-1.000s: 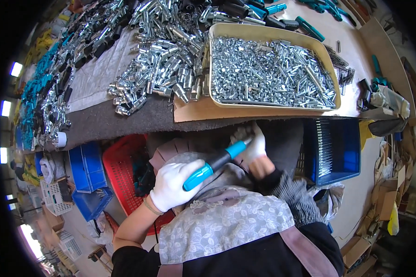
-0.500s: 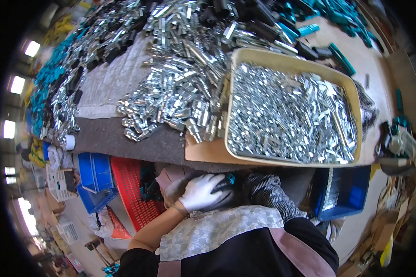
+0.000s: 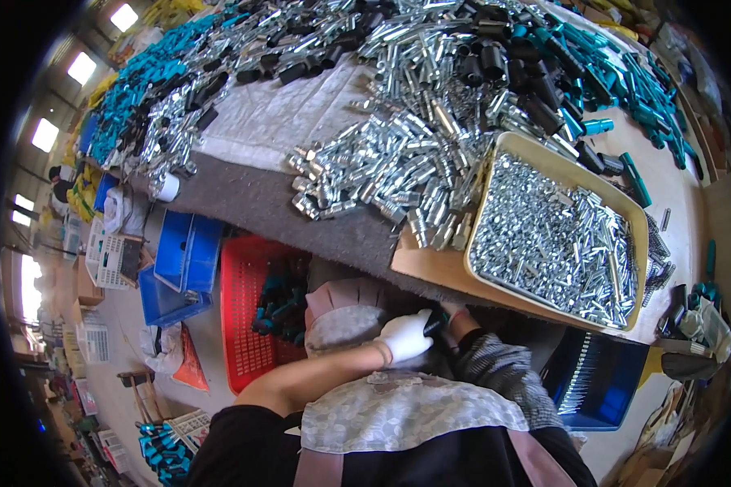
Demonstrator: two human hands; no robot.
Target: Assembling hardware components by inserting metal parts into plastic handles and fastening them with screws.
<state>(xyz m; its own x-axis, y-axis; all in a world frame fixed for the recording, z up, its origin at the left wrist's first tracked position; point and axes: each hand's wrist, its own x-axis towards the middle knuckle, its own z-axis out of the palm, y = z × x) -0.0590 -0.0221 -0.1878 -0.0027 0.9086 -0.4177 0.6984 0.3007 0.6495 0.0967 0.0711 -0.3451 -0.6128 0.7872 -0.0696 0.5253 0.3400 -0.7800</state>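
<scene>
My left hand (image 3: pixel 408 337), in a white glove, is over my lap below the table edge. Its fingers are closed around a dark, rounded piece (image 3: pixel 435 325), whose full shape is hidden. Close beside it is my right hand (image 3: pixel 460 321), at the other end of that piece. The table edge's shadow hides most of its fingers, so their grip does not show. A grey patterned sleeve (image 3: pixel 495 369) covers the right forearm.
Above my hands, the table's dark mat (image 3: pixel 300 215) carries heaped metal fittings (image 3: pixel 382 166). A cream tray (image 3: pixel 485 203) of small metal parts stands to the right. A red basket (image 3: pixel 240 325) holds teal-and-black pieces; blue bins (image 3: pixel 188 252) stand left, another blue bin (image 3: pixel 601 398) right.
The view has turned, so the table and tray sit further right and tilted. My left hand has come closer to my right, with its fingers now closed around the dark piece.
</scene>
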